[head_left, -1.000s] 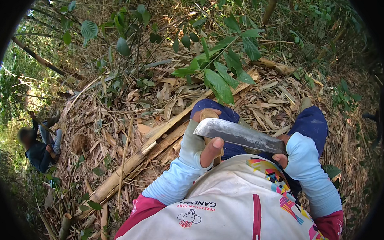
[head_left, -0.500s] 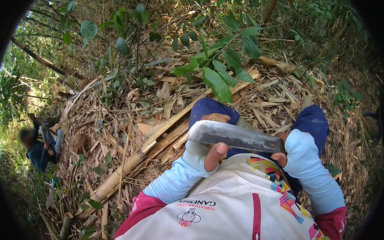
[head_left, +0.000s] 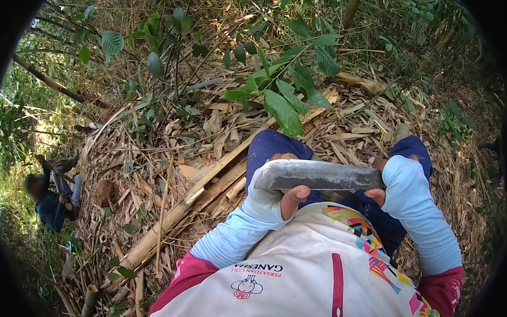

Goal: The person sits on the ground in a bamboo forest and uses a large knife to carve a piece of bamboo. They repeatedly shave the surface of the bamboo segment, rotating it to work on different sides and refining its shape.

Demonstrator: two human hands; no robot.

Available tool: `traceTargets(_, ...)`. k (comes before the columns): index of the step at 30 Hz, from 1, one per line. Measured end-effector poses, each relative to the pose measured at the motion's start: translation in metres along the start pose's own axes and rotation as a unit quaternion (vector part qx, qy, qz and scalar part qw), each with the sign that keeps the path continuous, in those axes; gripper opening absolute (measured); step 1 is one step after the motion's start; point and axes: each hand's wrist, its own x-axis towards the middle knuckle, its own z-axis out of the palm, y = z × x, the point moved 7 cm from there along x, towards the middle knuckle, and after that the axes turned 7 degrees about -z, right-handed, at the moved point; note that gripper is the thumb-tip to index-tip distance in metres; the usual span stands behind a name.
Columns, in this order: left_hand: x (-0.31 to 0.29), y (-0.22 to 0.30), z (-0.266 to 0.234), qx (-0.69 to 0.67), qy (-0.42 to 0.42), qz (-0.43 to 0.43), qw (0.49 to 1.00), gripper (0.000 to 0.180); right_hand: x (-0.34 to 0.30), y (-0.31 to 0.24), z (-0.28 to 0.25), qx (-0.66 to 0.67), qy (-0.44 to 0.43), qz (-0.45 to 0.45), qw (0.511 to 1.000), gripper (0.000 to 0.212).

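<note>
In front of my lap I hold a broad grey machete blade (head_left: 324, 175) lying nearly level, with a pale band along its far edge and a darker nearer face. My left hand (head_left: 293, 200) grips its rounded left end, thumb on the near side and fingers partly hidden beyond it. At the other end my right hand (head_left: 376, 195) is closed, its thumb against the near edge. The light blue sleeve covers much of that hand, and no handle shows. Both of my knees, in dark blue trousers, are bent beyond the blade.
Split bamboo poles (head_left: 161, 231) lie diagonally across dry leaf litter (head_left: 207, 121) to my left. A leafy green sapling (head_left: 285, 110) leans in ahead. Far left, another person (head_left: 51, 202) sits holding a long stick-like thing. Cut bamboo stumps (head_left: 90, 301) stand at lower left.
The blade has shifted slightly right and turned closer to level, with both hands still on it. My right forearm has moved a little outward. The other person's stick has tilted slightly.
</note>
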Motion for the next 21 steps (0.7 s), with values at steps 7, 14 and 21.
traceTargets(7, 0.003, -0.013, -0.003, -0.026, 0.056, 0.006, 0.998, 0.039, -0.004, 0.010, 0.010, 0.042, -0.005, 0.096, 0.994, 0.057)
traceTargets(14, 0.010, -0.011, -0.001, -0.024, 0.097, -0.052, 0.994, 0.040, 0.007, 0.011, -0.001, -0.046, 0.089, -0.008, 0.995, 0.050)
traceTargets(21, -0.001, -0.013, -0.030, 0.006, 0.125, -0.053, 0.991, 0.050, -0.038, 0.125, 0.016, 0.291, 0.211, 0.310, 0.880, 0.044)
